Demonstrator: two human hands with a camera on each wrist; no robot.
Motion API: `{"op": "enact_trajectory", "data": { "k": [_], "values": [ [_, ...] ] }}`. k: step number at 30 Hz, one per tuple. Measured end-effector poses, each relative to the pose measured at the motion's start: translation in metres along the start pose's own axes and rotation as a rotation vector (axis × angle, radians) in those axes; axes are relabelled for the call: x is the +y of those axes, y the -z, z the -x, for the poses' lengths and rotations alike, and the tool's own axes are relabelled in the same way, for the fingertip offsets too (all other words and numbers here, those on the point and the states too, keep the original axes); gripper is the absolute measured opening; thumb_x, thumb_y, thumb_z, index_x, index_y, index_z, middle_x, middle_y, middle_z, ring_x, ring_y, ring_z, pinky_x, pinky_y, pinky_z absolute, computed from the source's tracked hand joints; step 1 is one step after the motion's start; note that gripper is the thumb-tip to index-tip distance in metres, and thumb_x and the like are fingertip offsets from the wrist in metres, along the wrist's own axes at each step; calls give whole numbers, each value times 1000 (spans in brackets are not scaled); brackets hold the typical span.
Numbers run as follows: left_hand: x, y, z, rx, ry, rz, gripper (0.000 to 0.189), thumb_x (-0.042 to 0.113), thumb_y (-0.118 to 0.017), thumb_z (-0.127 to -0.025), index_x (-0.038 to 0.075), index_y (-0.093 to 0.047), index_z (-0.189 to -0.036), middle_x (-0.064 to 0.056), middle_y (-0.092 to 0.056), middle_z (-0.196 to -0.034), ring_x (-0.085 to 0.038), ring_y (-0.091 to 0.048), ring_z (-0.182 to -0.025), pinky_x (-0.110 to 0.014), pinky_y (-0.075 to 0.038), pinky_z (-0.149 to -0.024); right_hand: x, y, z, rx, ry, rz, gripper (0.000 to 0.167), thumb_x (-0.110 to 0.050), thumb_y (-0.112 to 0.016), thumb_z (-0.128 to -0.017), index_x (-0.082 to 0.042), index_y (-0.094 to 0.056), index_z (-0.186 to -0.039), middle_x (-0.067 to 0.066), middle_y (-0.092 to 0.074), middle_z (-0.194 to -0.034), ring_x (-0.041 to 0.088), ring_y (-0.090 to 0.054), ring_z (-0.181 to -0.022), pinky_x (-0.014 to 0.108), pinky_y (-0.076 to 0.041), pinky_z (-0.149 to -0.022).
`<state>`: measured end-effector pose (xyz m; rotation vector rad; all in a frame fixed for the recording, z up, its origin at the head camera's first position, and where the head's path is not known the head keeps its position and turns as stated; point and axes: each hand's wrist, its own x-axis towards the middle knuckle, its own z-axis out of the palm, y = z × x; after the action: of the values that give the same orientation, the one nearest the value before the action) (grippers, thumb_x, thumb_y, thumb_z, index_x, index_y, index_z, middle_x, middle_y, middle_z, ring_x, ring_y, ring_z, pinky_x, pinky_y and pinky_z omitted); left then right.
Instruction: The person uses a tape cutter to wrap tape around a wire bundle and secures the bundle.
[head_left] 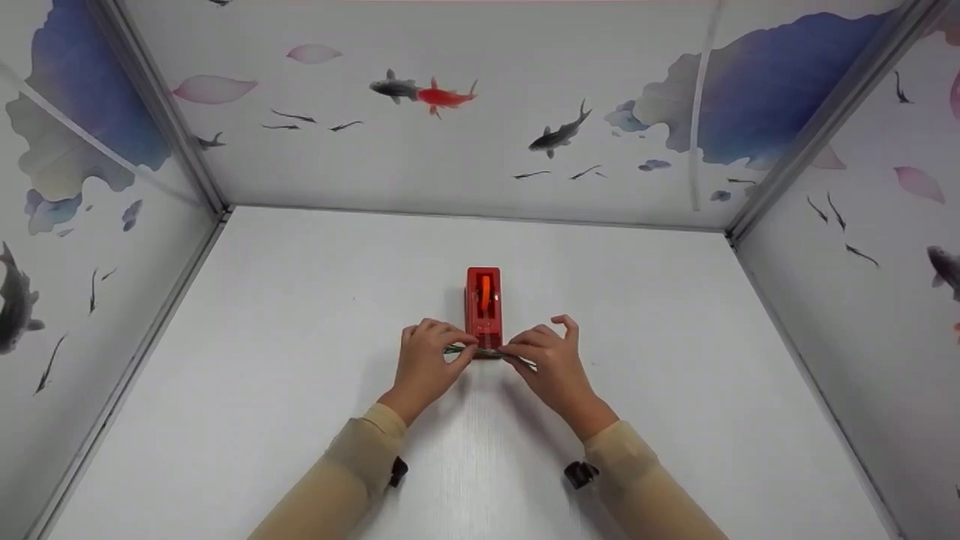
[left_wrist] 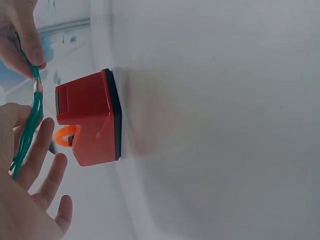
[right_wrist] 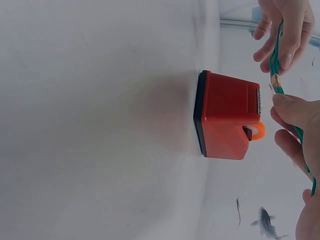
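Between both hands runs a thin bundle of green wires [left_wrist: 33,117], held crosswise at the near end of a red tape dispenser [head_left: 490,324]. My left hand [head_left: 429,364] pinches the bundle's left part between thumb and fingers. The right hand [head_left: 553,367] pinches it on the other side, with one finger raised. A shiny, light-coloured band, perhaps clear tape [right_wrist: 276,80], sits round the bundle between the hands. In both wrist views the dispenser stands upright on its black base, with an orange ring [head_left: 485,294] in its holder and a toothed cutting edge [right_wrist: 259,101].
The white tabletop [head_left: 300,300] spreads around the dispenser. White panels [head_left: 480,165] printed with fish and petals close off the back and both sides, with grey metal rails [head_left: 165,112] at the corners. A small black device [head_left: 580,474] sits at each wrist.
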<state>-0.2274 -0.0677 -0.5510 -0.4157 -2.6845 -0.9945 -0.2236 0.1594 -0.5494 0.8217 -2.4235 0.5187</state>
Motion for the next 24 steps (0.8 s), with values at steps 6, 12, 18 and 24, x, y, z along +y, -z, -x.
{"op": "enact_trajectory", "data": {
  "k": [6,12,18,24],
  "values": [
    [1,4,-4,-156,122,67,17,38,-73,-96,28,-83,-106,9,-78,-105,-17,-60,-106,-48,-39,-102,1,-1,2,38,8,-17,20,-12,-86,-84,-19,-84,-103,-5,-79,-94,14,-67,-93,56,-30,-104],
    [-2,6,-5,-234,213,164,17,37,-75,-94,27,-84,-105,10,-76,-100,-16,-57,-96,-42,-40,-92,1,-4,4,66,17,-30,19,-10,-88,-82,-19,-84,-98,-5,-79,-93,14,-67,-93,55,-31,-103],
    [-5,5,-4,-225,194,232,16,32,-75,-93,24,-84,-103,8,-78,-100,-15,-62,-90,-37,-48,-82,1,-5,4,80,-1,-12,20,-10,-90,-80,-21,-84,-96,-7,-80,-92,12,-67,-90,55,-32,-102],
    [-6,3,-3,-219,179,258,15,29,-77,-92,23,-84,-104,6,-78,-98,-20,-66,-97,-39,-51,-85,0,-4,3,42,-83,-2,24,-11,-90,-80,-24,-83,-98,-7,-80,-91,12,-68,-87,56,-31,-103]
  ]
}}
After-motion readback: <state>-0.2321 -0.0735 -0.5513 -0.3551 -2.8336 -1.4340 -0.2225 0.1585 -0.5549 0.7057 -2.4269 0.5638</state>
